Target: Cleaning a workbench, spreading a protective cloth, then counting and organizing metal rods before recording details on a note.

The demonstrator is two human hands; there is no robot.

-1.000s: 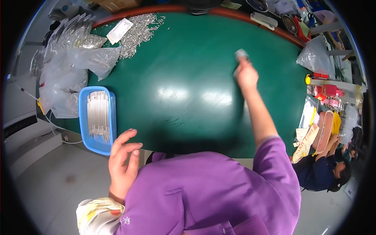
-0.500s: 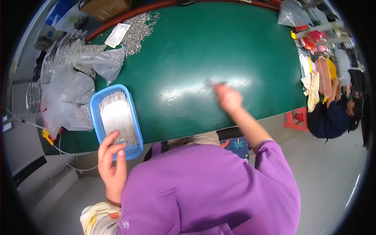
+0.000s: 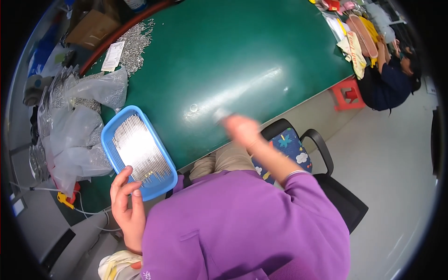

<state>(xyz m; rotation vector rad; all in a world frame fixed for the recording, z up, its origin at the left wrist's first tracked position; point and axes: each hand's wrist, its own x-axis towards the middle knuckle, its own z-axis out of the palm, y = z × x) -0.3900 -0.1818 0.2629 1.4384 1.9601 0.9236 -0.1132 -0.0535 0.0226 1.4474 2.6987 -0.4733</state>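
Observation:
A blue plastic basket (image 3: 106, 135) sits at the table's near left edge, holding a row of thin silvery metal rods (image 3: 140, 144) laid side by side. My left hand (image 3: 126, 205) is at the basket's near left corner, its fingers apart and slightly bent, fingertips over the rim beside the rod ends. Above the green table top, right of the basket, my right hand (image 3: 241, 129) is blurred by motion. Its fingers look closed around a small pale greyish thing (image 3: 221, 115), too smeared to name.
Clear plastic bags (image 3: 84, 126) of small metal parts crowd the left side. Beyond them lie a loose heap of metal pieces (image 3: 135, 46) and a printed paper slip (image 3: 113, 56). A chair (image 3: 322, 149) stands at right; a co-worker (image 3: 389, 84) sits near a red stool (image 3: 347, 93).
My right hand has swept left and nearer to me. The view has turned, so the basket looks tilted and more of the chair shows. My left hand stays by the basket.

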